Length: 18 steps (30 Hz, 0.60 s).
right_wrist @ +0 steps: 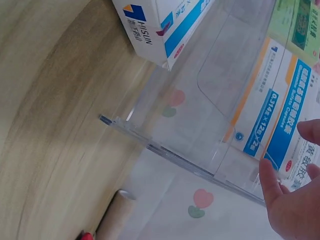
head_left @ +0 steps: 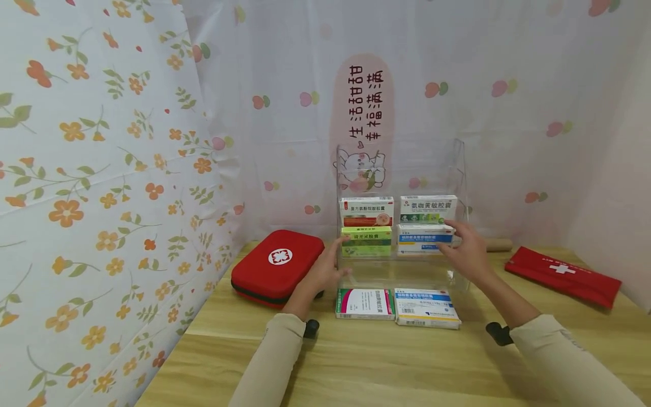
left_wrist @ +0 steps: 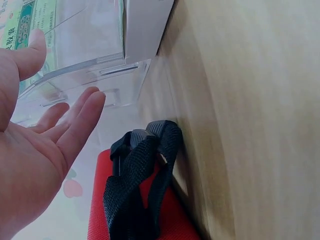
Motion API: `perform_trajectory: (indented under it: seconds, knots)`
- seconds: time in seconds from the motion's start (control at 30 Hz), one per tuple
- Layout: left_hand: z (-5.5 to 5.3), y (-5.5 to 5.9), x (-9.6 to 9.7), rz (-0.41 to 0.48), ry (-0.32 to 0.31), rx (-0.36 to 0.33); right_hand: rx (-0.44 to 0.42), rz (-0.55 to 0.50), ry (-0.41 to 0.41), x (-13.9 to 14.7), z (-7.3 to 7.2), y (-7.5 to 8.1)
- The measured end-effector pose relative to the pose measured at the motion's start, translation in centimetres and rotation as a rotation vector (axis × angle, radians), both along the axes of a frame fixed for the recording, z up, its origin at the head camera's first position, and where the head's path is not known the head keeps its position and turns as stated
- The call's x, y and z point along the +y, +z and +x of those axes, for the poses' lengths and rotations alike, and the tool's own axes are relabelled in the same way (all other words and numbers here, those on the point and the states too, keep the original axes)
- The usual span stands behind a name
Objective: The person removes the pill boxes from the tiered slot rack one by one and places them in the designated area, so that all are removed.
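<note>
A clear acrylic rack holds medicine boxes in tiers. On its middle tier stand a green medicine box and a blue-and-white medicine box; behind them are a red-and-white box and a white box with a green band. Two more boxes, a green-and-magenta one and a blue-and-white one, lie tilted at the bottom front. My left hand, fingers extended, is at the rack's left side near the green box. My right hand has thumb and finger spread at the middle blue-and-white box's right end; contact is unclear.
A red first-aid case with a black strap lies left of the rack. At the right is a flat red pouch with a white cross. A brown roll lies behind my right hand. Patterned curtains surround the wooden table.
</note>
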<state>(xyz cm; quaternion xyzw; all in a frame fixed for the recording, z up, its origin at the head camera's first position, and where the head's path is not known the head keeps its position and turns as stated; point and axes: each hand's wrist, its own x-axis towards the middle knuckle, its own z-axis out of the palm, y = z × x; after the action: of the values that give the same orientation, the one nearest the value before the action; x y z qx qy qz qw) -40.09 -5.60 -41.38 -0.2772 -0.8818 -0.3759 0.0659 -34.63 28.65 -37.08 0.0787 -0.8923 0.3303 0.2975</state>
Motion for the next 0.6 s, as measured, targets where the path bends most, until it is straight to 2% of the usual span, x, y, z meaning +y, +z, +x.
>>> perform_trajectory:
  seconds: [0.1, 0.47, 0.6]
  knots:
    - [-0.11, 0.1, -0.1, -0.011, 0.003, 0.0, -0.022, 0.004, -0.011, -0.22, -0.31, -0.01]
    - [0.13, 0.24, 0.5, -0.044, 0.033, -0.011, -0.021, -0.022, -0.043, -0.29, -0.54, -0.45]
    - [0.27, 0.22, 0.34, -0.056, 0.038, -0.018, 0.0, -0.007, -0.024, -0.4, -0.7, -0.55]
